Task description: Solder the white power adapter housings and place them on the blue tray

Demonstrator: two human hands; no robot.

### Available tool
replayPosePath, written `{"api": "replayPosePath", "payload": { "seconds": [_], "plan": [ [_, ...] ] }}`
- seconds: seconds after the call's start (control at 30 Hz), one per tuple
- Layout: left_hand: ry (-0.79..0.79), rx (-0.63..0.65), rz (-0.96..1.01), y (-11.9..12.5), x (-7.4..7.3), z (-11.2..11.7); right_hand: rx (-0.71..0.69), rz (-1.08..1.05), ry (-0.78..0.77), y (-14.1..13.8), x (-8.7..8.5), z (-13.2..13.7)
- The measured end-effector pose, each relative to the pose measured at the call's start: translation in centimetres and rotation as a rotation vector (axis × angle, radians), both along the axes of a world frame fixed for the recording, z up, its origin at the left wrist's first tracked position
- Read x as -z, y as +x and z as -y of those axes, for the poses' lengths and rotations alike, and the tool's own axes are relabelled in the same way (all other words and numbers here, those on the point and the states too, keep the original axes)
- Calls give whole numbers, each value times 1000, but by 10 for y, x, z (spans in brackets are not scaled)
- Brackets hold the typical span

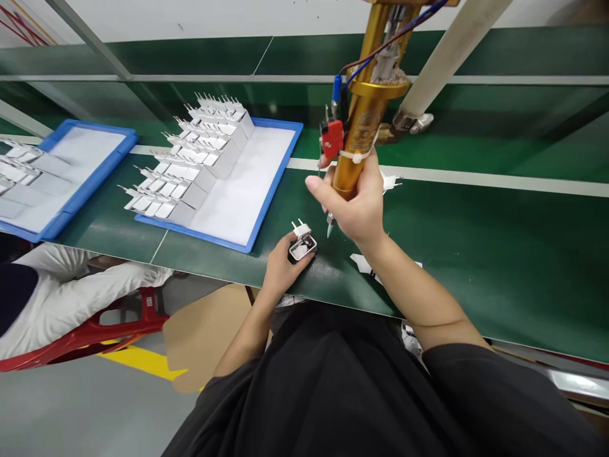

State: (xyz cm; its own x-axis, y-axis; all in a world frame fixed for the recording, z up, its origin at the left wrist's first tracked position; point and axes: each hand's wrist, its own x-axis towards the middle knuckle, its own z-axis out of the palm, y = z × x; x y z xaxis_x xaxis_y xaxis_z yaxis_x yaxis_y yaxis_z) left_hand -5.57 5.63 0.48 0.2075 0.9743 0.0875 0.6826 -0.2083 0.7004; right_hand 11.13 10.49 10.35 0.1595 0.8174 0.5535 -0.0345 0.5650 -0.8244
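My left hand (281, 266) is closed round a small white plug adapter (301, 242) with two prongs, resting it on the green conveyor belt (476, 241). My right hand (354, 203) grips a gold hanging power screwdriver (364, 108) with a red switch and red and blue wires. The tool's tip (329, 227) hangs just right of the adapter, a little apart from it. Two loose white adapter parts (391, 183) (362, 263) lie on the belt beside my right wrist.
A blue tray (266, 209) to the left holds several rows of white adapters (190, 165) on a white sheet. A second blue tray (90, 178) lies at the far left. Another person in white (71, 298) sits on a red stool at lower left.
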Motion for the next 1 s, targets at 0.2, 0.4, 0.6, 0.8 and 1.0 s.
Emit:
{"api": "replayPosePath", "payload": {
  "seconds": [0.2,0.4,0.6,0.8,1.0],
  "plan": [
    [-30,-5,-95,17,-2,10,69,72,28,-11,-1,14],
    [80,67,-66,17,-25,11,89,82,99,-12,4,12],
    [135,75,-32,10,-35,10,109,58,171,-16,7,10],
    [96,73,-13,11,-42,13,144,117,161,-16,8,11],
    [103,67,-24,14,-44,13,123,108,197,-15,9,10]
  ]
}}
